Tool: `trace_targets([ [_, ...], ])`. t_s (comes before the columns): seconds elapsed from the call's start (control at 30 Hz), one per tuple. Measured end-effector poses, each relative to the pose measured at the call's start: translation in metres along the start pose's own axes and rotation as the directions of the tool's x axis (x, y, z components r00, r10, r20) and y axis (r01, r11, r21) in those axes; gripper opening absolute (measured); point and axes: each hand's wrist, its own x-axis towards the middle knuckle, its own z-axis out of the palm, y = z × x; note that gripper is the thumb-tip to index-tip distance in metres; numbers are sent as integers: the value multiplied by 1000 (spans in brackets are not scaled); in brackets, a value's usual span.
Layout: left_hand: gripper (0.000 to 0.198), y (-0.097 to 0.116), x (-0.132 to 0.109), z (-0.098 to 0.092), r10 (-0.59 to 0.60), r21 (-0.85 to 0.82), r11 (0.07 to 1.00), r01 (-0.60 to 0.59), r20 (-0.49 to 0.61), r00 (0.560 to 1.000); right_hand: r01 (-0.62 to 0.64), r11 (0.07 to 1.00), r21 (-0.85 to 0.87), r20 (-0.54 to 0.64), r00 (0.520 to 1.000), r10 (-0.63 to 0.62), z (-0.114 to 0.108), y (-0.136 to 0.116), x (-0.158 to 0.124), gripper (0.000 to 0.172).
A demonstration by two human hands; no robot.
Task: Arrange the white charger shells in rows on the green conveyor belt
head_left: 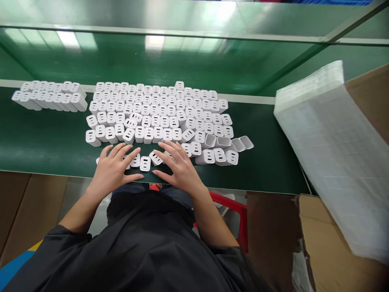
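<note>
Several white charger housings [158, 113] with slotted ends stand packed in rows on the green table [45, 142]. My left hand [114, 168] lies flat with fingers spread at the table's near edge, fingertips against a few loose housings [145, 163]. My right hand [178, 164] also lies flat with fingers spread, touching housings at the front of the group. Neither hand grips anything. Three housings [225, 142] at the front right lie tipped with hollow ends showing.
A smaller block of white housings [50, 97] sits at the far left. A tall stack of white trays [331, 150] leans over a cardboard box [322, 251] at the right. A red stool [234, 207] is under me. A glass shelf [182, 36] spans the back.
</note>
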Motion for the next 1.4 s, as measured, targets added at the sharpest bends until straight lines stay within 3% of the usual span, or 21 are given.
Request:
trace_targets([
  [0.13, 60, 5, 11, 8, 52, 5, 999, -52, -3, 999, -28, 1000, 7, -7, 1000, 28, 13, -5, -2, 42],
  [0.27, 53, 3, 14, 15, 68, 33, 997, -67, -35, 997, -58, 998, 31, -115, 992, 61, 27, -11, -10, 42],
  [0.4, 52, 1, 17, 17, 80, 17, 997, -79, -31, 996, -30, 988, 149, -152, 987, 53, 30, -12, -17, 43],
  [0.53, 59, 1, 19, 9, 88, -5, 996, -88, -18, 996, 41, 939, 341, -194, 981, 28, 24, -4, -20, 57],
  [0.7, 73, -15, 2, -11, 18, -33, 999, -18, -13, 1000, 27, 862, 505, -110, 993, 33, 22, 9, -22, 74],
  [0.83, 83, -40, -23, -15, -113, -156, 982, 105, -44, 993, 16, 794, 607, -89, 995, 49, 26, 16, -22, 72],
  [1.0, 96, -53, -43, 2, -193, -414, 897, 155, -52, 980, -8, 771, 637, -59, 997, 59, 25, 19, -20, 66],
  [1.27, 94, -51, -34, 19, -231, -623, 762, 179, -3, 973, -3, 777, 630, -98, 992, 83, 25, 14, -21, 68],
  [1.4, 93, -56, -31, 26, -200, -693, 712, 115, -42, 979, -10, 784, 620, -85, 993, 80, 26, 14, -21, 68],
])
